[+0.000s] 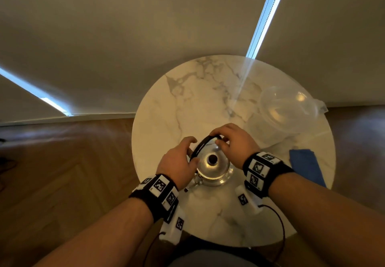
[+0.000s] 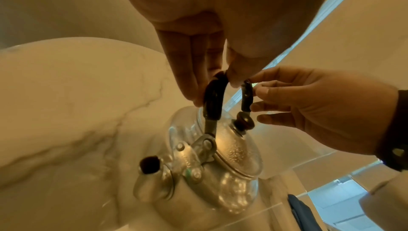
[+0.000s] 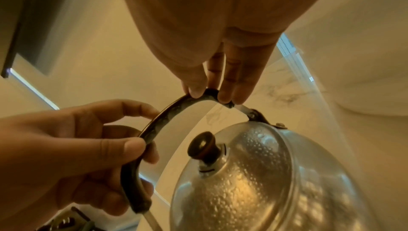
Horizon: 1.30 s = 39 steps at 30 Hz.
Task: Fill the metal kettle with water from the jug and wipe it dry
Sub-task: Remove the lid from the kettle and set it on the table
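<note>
At 6 o'clock on the round marble surface [image 1: 158, 108] stands the metal kettle [image 1: 214, 173], upright, spout [image 2: 152, 179] toward the person. Lid [image 3: 253, 161] on, dark knob [image 1: 212, 159] in place. Both hands on the black bail handle [image 1: 203, 144]: left hand [image 1: 179, 162] grasping its near-left end, thumb and fingers curled round it; right hand [image 1: 233, 143] pinching the far end with fingertips [image 3: 223, 95]. Handle tipped toward 10 o'clock, off the lid.

Clear jug [image 1: 289, 110] sits at 2 o'clock, well apart from kettle, upright, untouched; seems to hold water, level hard to read. Blue cloth [image 1: 306, 166] lies at 4 o'clock near the edge, untouched.

Progress, judged: early. Lid closed, so likely no filling yet, though droplets or dimples on kettle body, can't tell which. Hands look to be swinging handle clear to get at the lid. Left to do: lift lid, pour from jug, close, wipe with cloth.
</note>
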Tool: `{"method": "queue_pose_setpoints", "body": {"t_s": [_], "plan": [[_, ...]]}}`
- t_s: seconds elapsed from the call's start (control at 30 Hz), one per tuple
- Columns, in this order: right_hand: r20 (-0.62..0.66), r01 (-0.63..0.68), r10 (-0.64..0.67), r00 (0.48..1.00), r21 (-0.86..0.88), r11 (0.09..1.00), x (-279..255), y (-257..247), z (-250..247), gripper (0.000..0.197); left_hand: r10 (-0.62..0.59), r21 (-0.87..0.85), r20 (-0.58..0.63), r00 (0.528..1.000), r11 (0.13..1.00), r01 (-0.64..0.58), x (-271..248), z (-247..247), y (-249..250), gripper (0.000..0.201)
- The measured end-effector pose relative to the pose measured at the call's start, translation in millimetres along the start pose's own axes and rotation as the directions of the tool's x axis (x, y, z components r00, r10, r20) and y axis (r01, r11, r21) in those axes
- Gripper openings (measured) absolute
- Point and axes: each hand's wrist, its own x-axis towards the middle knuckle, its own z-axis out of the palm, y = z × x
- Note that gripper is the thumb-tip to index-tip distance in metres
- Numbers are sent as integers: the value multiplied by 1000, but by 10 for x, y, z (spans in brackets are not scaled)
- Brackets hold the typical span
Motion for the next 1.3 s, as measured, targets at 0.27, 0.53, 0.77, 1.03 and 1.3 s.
{"method": "queue_pose_setpoints", "body": {"t_s": [0.27,0.53,0.77,1.03,1.3], "plan": [[145,-17,40,989,-158,987,245,-54,177,39,22,-1,-5,1000,1000,-22,110,173,-172,36],[177,77,-33,984,-247,966,-186,-46,161,42,145,264,75,987,951,-160,55,400,-269,109],[166,90,-30,986,-365,927,-220,-130,381,24,117,311,40,992,942,-123,123,474,-267,111],[130,90,-45,991,-371,924,-248,-175,385,21,148,334,38,988,930,-152,138,481,-299,108],[-42,1,-15,999,-313,950,-478,-135,67,18,165,303,21,986,939,-164,131,458,-334,114]]}}
